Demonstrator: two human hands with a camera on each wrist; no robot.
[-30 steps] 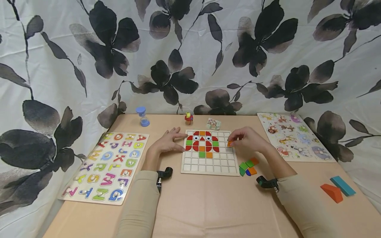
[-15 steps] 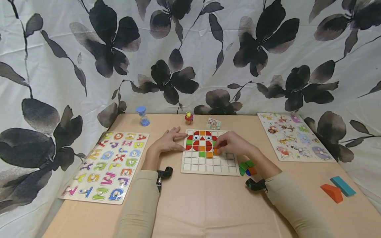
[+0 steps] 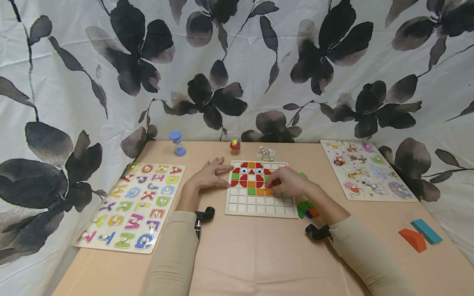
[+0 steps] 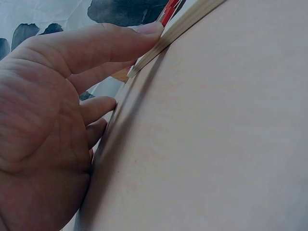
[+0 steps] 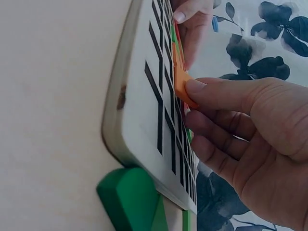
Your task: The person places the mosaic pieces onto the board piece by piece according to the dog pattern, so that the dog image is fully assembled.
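A white grid board (image 3: 259, 209) lies mid-table, bearing red, orange and green tiles in an owl-like pattern with two eye pieces. My right hand (image 3: 290, 183) is over its right half, pinching an orange tile (image 5: 183, 86) between thumb and fingers, one edge tipped up from the grid. That tile is at the right end of the lowest row of tiles. At the board's left edge rests my left hand (image 3: 209, 176), fingers extended; its thumb (image 4: 149, 33) touches the rim. Several loose tiles (image 3: 303, 208), green, blue and orange, lie by the board's near right corner.
An alphabet puzzle board (image 3: 137, 205) lies left, an animal puzzle board (image 3: 366, 172) back right. Behind the grid stand a blue sand timer (image 3: 177, 144), a small toy figure (image 3: 235, 147) and a picture card (image 3: 266, 153). Blue (image 3: 426, 231) and orange blocks (image 3: 412, 239) lie at right.
My right hand has moved left from the board's right edge with the orange tile and lowered it at the end of the bottom tile row. The left hand has stayed put.
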